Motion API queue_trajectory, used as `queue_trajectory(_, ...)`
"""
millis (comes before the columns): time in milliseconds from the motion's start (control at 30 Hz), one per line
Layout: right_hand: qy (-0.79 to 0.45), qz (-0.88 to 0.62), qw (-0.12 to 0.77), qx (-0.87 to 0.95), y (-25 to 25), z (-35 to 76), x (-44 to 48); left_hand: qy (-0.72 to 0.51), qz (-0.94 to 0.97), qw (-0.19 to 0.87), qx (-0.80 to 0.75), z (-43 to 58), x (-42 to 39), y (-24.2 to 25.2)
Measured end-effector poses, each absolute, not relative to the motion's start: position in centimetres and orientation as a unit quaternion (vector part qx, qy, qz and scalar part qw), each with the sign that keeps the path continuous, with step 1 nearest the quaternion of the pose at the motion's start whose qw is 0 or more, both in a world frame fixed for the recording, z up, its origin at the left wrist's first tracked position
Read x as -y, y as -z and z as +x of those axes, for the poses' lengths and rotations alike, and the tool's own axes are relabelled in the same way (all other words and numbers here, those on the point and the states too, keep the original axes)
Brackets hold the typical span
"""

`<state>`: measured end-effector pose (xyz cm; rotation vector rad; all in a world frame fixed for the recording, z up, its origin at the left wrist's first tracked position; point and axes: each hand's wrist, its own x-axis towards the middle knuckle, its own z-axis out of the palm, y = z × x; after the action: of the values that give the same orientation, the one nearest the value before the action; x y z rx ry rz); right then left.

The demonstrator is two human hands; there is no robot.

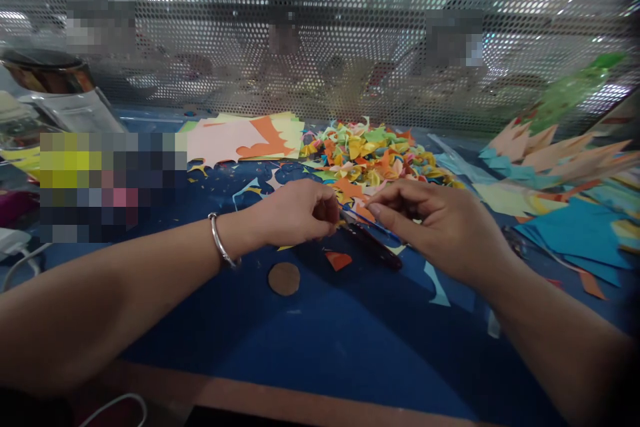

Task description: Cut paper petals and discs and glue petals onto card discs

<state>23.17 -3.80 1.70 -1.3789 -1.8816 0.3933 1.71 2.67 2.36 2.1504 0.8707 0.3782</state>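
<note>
My left hand (303, 210), with a silver bangle at the wrist, is closed, its fingertips curled together; whatever they hold is hidden. Facing it, my right hand (440, 223) pinches thumb against fingers, and I cannot make out anything between them. A tool with a dark red handle (377, 248) lies between the hands, beside a thin blue stick like a pen (385, 230). Just beyond my fingers is a heap of small folded paper pieces (373, 147) in many colours. An orange paper scrap (339, 260) and a round brown disc (284, 279) lie nearer to me.
Pink, orange and yellow paper sheets (220, 140) are stacked at the back left. Spiky folded paper (555, 150) and blue sheets (580, 233) lie at the right, near a green bottle (575, 90). A clear jar (70, 100) stands left. A perforated metal screen (340, 73) closes the back.
</note>
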Motion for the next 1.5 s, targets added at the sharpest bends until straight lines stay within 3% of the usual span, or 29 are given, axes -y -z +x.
queue_trajectory(300, -0.127, -0.535, 0.376, 0.746, -1.5, 23.5, 3.8, -0.063, 0.914, 0.224, -0.332, 1.4, -1.0, -5.0)
queue_trajectory(567, -0.116, -0.525, 0.373, 0.756, -1.6, 23.6, 3.8, -0.012, 0.921, 0.225, -0.318, 2.3, 0.3, -3.6)
queue_trajectory(833, -0.157, -0.521, 0.378, 0.749, -1.8, 23.4, 3.8, -0.291, 0.891, 0.198, -0.288, 2.3, -0.5, -2.7)
queue_trajectory(1133, -0.233, -0.527, 0.342, 0.743, -1.9, 23.1, 3.7, -0.363, 0.893, 0.145, -0.223, 2.3, -1.0, -1.2)
queue_trajectory(1300, -0.234, -0.527, 0.358, 0.734, -2.5, 22.9, 3.7, -0.384, 0.874, 0.203, -0.219, 2.5, -0.5, -1.6)
queue_trajectory(1500, -0.242, -0.530, 0.358, 0.730, -2.7, 22.9, 3.8, -0.369, 0.800, 0.384, -0.277, 2.9, -0.6, -1.1)
